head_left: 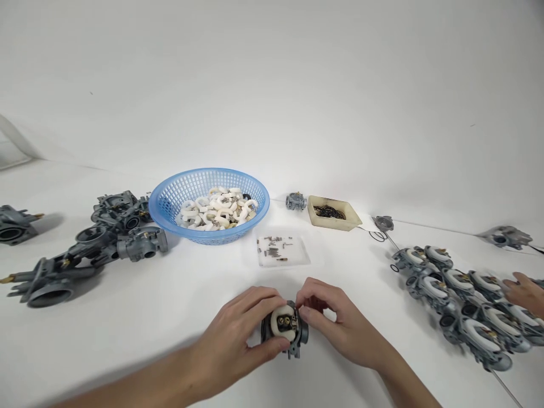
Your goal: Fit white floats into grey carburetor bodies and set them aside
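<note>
A grey metal carburetor body point(303, 333) sits on the white table in front of me, its open side up. A white C-shaped float point(276, 318) lies on it, around two brass jets point(284, 321). My left hand point(238, 334) grips the carburetor from the left, thumb near and fingers on the far side. At the right edge of the float, my right hand point(335, 320) has its thumb and forefinger pinched close together. Whatever is between those fingertips is too small or hidden to name.
A blue basket point(159, 218) holds many white floats. Beyond my hands lies a clear tray point(293, 258) of small pins. A cream bin point(335, 224) holds black rings. Carburetors point(91, 243) stand left; others with floats point(480, 334) stand right, where another person's hand point(527, 292) reaches in.
</note>
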Available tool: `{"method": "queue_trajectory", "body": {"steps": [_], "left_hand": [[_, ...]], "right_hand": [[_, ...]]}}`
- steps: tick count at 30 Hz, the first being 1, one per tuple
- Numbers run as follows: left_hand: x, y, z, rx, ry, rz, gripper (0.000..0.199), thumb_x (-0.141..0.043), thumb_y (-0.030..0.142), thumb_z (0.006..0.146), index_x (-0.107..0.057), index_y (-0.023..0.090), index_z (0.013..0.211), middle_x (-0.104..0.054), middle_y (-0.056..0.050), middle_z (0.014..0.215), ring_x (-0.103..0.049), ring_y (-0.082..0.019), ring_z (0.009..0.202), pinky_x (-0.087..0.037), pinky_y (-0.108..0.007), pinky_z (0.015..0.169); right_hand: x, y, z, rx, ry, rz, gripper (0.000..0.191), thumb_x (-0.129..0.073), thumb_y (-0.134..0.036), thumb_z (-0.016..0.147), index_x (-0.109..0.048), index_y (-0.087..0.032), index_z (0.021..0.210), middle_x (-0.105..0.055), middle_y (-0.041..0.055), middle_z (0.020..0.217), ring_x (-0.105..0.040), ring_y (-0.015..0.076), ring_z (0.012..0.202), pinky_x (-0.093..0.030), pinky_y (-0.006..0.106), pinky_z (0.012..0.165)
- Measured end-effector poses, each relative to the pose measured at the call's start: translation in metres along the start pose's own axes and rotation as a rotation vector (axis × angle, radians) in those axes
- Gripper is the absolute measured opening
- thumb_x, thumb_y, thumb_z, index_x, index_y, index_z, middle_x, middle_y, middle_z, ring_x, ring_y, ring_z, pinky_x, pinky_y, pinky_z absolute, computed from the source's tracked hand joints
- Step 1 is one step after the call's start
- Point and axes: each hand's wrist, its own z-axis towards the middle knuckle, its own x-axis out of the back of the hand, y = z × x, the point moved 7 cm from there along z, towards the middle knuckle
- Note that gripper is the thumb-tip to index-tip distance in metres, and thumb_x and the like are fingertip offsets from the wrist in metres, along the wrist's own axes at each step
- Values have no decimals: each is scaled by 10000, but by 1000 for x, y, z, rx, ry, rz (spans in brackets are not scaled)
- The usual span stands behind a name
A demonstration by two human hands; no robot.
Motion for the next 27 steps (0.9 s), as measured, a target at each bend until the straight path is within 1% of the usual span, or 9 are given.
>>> {"method": "queue_trajectory", "body": {"steps": [8,13,18,23,27], "left_hand": [[-2,-2,1,33,10,0,343,-724,325,898,-604,262,1213,-659,-61,1199,-652,-240,1071,-568,-336,919],[-2,0,-1,48,-8,-2,306,-695,311,919,-603,258,1206,-651,-68,1200,-645,-235,1071,-566,-350,919],[-1,-1,0,55,10,-5,347,-719,298,898,-598,268,1222,-665,-52,1190,-658,-239,1064,-576,-346,906],[-3,-3,-1,60,4,-9,362,-715,331,913,-574,280,1243,-683,-36,1205,-659,-236,1102,-558,-347,958],[-4,-3,-2,65,6,3,352,-702,335,920,-572,287,1244,-697,-26,1189,-670,-233,1086,-561,-343,945]], "right_hand": [[-3,-2,-2,35,-17,-89,101,-528,-176,925,-623,-202,949,-545,9,888,-504,134,712,-429,272,667],[-1,-5,-6,64,2,-206,230,-578,-91,809,-623,-231,986,-568,-6,919,-468,127,695,-410,256,646],[-3,-7,-6,60,-2,-263,326,-591,-44,708,-606,-235,973,-550,-23,888,-458,123,686,-397,250,637],[-3,-9,-5,100,12,-272,311,-602,-60,723,-602,-236,979,-556,-25,892,-452,124,706,-397,242,639],[-3,-9,-5,124,14,-275,310,-608,-61,720,-600,-230,980,-558,-19,890,-449,124,705,-390,240,629]]}}
